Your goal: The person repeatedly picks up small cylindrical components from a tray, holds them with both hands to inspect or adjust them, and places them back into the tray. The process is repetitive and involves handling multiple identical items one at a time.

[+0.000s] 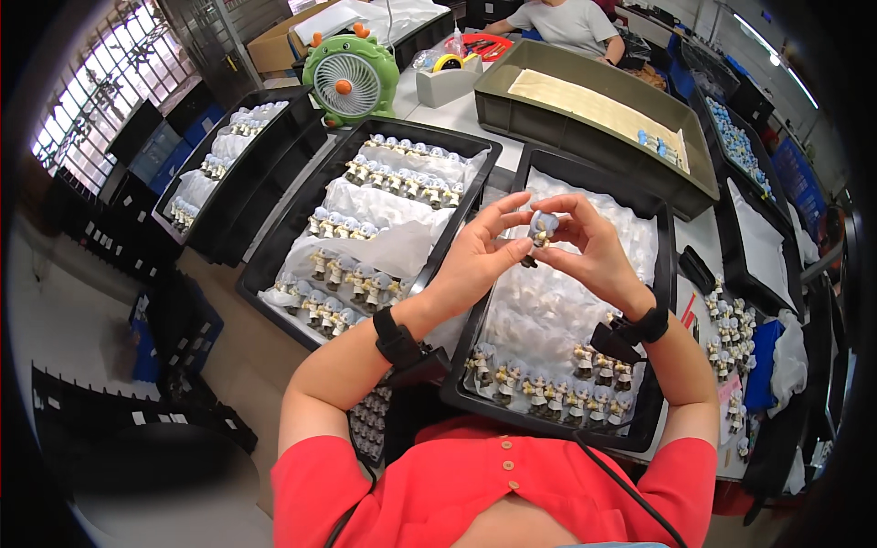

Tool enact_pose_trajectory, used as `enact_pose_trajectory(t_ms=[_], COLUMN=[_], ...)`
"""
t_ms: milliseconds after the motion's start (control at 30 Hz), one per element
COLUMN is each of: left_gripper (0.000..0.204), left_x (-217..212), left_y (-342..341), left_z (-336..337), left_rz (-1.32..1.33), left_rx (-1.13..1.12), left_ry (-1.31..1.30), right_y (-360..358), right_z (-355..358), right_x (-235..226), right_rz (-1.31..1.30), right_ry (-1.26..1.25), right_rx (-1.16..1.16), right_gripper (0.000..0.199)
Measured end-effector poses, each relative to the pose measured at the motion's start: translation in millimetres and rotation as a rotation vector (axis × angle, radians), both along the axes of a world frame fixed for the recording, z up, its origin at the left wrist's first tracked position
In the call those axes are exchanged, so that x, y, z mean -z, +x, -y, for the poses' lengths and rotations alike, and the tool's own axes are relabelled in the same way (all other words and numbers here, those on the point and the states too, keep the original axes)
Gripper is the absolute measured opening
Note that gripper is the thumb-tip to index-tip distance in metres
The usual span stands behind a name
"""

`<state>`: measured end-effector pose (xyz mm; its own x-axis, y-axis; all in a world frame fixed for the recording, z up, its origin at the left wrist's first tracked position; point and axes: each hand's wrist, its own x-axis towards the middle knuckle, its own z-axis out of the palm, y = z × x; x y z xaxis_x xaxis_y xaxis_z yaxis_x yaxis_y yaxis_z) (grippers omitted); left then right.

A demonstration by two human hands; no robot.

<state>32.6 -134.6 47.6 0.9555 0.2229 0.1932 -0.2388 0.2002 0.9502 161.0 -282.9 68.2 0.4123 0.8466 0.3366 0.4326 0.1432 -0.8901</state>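
Observation:
Between my two hands, above the right-hand black tray [670,247], I hold one small figurine [545,226] with pale blue-grey hair and a dark base. The fingers of my left hand [489,242] pinch it from the left, near its base. My right hand [592,248] grips it from the other side, thumb and fingers around its upper part. Beneath them, the tray is lined with crumpled white sheeting [539,320]. Similar figurines [557,397] stand in rows at its near end. A second black tray [265,274] to the left holds several rows of figurines [402,183] between white sheets.
Another filled black tray [260,196] stands far left. Behind are a green fan [352,80], a tape dispenser [448,82] and an olive bin [585,128] with a few blue pieces. Loose figurines [731,329] lie on the right. A co-worker [566,32] sits across the table.

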Motion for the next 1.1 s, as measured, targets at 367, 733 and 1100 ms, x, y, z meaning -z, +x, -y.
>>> enact_pose_trajectory(t_ms=[367,733,1100], left_gripper=[0.047,0.04,0.047], left_x=[8,1,7], left_y=[3,2,2], left_z=[1,3,3], left_rz=[-0.141,-0.219,-0.196], left_rx=[-0.031,-0.04,-0.046], left_ry=[0.104,-0.147,-0.099], right_y=[5,0,2], right_z=[-6,-1,-1], right_x=[38,34,41], right_rz=[-0.022,0.123,0.125], right_ry=[0.104,0.025,-0.031], right_rx=[-0.008,-0.024,-0.02], right_gripper=[0.042,0.074,0.08])
